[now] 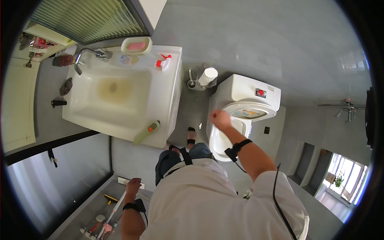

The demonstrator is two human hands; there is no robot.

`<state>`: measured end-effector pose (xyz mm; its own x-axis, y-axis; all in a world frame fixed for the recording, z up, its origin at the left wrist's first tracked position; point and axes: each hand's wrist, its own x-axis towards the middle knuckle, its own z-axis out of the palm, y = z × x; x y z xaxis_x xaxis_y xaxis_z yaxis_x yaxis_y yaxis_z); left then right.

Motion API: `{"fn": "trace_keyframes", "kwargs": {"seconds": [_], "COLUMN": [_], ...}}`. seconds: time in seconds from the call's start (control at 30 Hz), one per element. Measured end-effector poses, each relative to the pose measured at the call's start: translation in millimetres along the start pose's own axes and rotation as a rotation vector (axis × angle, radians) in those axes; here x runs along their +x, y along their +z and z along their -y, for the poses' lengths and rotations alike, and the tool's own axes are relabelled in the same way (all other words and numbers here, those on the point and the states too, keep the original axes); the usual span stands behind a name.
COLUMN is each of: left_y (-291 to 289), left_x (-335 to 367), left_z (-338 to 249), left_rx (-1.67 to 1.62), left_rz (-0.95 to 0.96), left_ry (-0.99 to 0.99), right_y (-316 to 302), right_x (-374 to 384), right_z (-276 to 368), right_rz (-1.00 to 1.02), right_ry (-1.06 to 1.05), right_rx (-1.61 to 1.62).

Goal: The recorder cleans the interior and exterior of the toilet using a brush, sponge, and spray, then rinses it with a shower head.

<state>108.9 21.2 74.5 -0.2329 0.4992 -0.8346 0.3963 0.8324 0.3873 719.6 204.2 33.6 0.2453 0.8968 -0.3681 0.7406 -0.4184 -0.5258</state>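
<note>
Right grip balled narrow by the white ceramic toilet! Left of it, white cylinder, then white rectangular sink; left grip: can't tell.

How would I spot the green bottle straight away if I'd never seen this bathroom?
Start with the big white sink on the left of the view. At its lower right corner is a slim, pale green bottle. Its green body with an orange-red patch sets it apart from the white spray bottle with a red head, farther up the same side.
</note>
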Motion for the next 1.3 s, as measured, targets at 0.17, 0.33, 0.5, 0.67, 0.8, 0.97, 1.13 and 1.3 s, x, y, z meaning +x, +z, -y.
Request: {"fn": "trace_keyframes", "kwargs": {"seconds": [0.17,0.33,0.5,0.67,0.8,0.97,1.13,1.3], "left_y": [-7,-16,-37,-20,-10,-6,23,74], "left_x": [-14,3,65,79,91,94,22,-41], "left_z": [-18,-5,33,2,-15,-23,-116,-211], "left_rx": [0.272,0.143,0.291,0.079,0.182,0.212,0.521,0.415], "left_rz": [-0.099,-0.056,0.157,0.124,0.192,0.224,0.369,0.579], "left_ry": [0.112,-0.006,0.211,0.096,0.131,0.221,0.463,0.696], "right_y": [70,89,55,27,24,14,-17,-69], "right_x": [-52,-87,-101,-124,-158,-197,-212,-185], "right_z": [-37,-88,-101,-96,-86,-57,-76,-103], "right_rz": [0.26,0.449,0.242,0.092,0.027,0.001,-0.224,-0.365], "right_ry": [0.12,0.167,0.298,0.435,0.461,0.44,0.421,0.398], "right_rx": [-0.041,-0.024,0.08,0.132,0.251,0.133,0.114,0.11]}}
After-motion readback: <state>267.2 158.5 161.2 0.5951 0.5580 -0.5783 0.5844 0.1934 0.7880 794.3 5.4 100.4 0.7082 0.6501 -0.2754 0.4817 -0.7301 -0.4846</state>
